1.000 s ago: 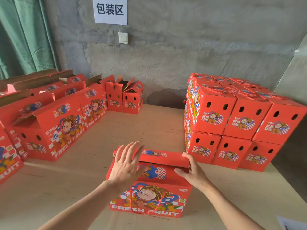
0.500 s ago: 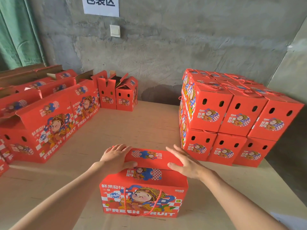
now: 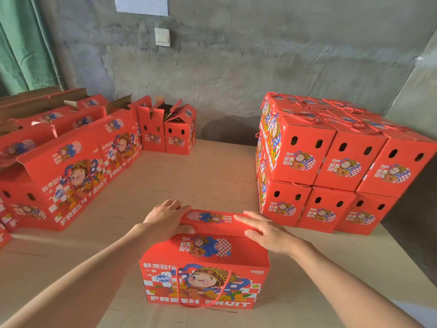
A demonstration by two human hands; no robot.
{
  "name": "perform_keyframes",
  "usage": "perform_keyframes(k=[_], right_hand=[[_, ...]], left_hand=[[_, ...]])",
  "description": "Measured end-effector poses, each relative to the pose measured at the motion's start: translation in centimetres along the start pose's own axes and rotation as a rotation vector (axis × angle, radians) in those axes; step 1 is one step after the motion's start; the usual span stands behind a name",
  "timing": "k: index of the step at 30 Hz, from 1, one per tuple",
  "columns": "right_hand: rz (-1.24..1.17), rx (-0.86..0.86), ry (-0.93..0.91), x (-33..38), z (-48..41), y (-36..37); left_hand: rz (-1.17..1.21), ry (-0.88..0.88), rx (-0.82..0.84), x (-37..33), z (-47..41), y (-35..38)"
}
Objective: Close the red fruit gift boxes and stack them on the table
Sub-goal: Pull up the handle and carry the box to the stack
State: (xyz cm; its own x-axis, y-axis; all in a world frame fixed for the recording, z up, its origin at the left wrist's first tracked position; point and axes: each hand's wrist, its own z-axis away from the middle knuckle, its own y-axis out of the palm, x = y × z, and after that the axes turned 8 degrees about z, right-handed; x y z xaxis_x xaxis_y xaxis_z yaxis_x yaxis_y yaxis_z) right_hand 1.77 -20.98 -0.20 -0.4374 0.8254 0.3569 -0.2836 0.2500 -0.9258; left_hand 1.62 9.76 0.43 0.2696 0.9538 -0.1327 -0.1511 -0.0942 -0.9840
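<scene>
**Bare Concrete, a Sign and a Switch**

A rough grey concrete wall (image 3: 260,67) fills the background, mottled with darker and lighter patches. A white paper sign (image 3: 141,4) hangs high on it, its dark printed characters cut off by the top edge of the view. Just below and slightly right of the sign sits a white square wall switch (image 3: 162,37). Low on the wall, near its middle, spreads a dark rounded stain (image 3: 227,130). A green fabric curtain (image 3: 21,50) hangs in folds at the far left. At the far right a paler grey flat panel (image 3: 423,91) meets the wall at an angle. A pale sheet (image 3: 418,313) shows in the bottom right corner, cropped by the frame.
</scene>
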Motion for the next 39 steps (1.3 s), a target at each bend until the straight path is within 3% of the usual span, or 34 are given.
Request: perform_keyframes(k=[17,22,26,30,34,36,39], right_hand=[[0.021,-0.024,-0.038,-0.1,0.3,1.2],[0.207,0.068,-0.026,-0.1,0.4,0.5],[0.286,-0.086,-0.093,1.7,-0.6,-0.4],[0.221,-0.038,-0.031,2.5,-1.0,2.1],[0.17,-0.106,0.026,2.2,-1.2,2.0],[0.176,-0.173,0.04,2.4,-1.2,2.2],[0.138,-0.329,0.074,2.5,-0.7,2.5]], left_hand=[[0.07,-0.052,0.027,-0.1,0.0,1.0],[0.073,-0.05,-0.032,-0.3,0.2,2.6],[0.092,-0.049,-0.036,0.1,-0.1,3.1],[0.065,-0.058,-0.058,-0.8,0.7,2.7],[0.137,-0.13,-0.169,-5.3,3.3,4.0],[0.145,-0.077,-0.336,-8.9,5.6,5.8],[0.228,-0.015,-0.383,-11.8,7.9,6.4]])
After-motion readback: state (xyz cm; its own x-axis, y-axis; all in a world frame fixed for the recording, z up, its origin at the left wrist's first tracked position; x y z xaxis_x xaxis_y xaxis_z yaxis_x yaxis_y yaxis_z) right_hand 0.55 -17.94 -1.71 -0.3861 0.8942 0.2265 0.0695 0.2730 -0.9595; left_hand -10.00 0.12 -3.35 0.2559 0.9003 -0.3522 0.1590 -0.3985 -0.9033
